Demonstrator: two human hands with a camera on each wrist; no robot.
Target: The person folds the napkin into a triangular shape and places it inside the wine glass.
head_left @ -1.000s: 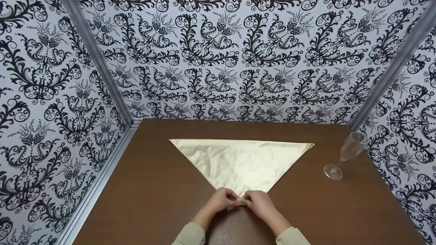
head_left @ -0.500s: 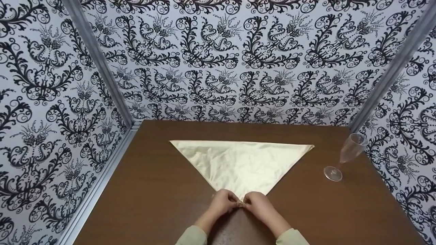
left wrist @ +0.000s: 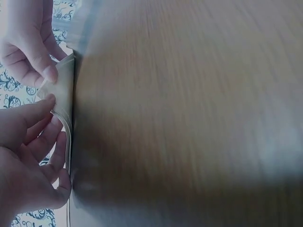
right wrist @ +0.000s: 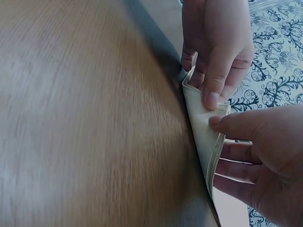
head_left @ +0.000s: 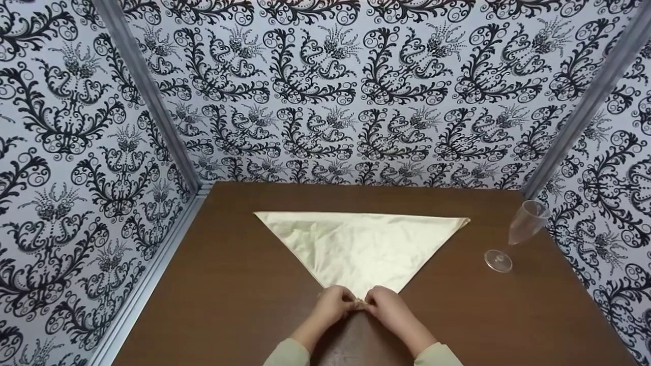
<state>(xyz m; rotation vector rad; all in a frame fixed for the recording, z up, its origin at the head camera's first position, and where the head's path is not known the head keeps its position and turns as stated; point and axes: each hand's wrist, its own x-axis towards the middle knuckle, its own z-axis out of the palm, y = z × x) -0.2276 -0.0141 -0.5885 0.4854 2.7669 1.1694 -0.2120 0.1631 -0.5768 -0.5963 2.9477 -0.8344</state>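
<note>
A cream cloth napkin (head_left: pixel 358 249), folded into a triangle, lies on the brown table with its long edge at the back and its point toward the person. My left hand (head_left: pixel 333 305) pinches the near corner between thumb and fingers. Right beside it, my right hand (head_left: pixel 387 305) pinches the same corner. In the left wrist view the napkin's corner (left wrist: pixel 65 87) is lifted and curled up off the wood, the two thumbs close together on it. Layered hems show along the raised corner (right wrist: pixel 203 123) in the right wrist view.
A clear stemmed glass (head_left: pixel 526 223) stands upright at the right side of the brown table (head_left: pixel 229 284). Walls with black scroll patterns (head_left: pixel 325 91) enclose the table at the back and both sides, joined by grey corner posts (head_left: pixel 152 101).
Both hands keep their pinch on the napkin's near corner, with only slight finger movement. The whole scene sits a little lower in the head view; the glass stays in place.
</note>
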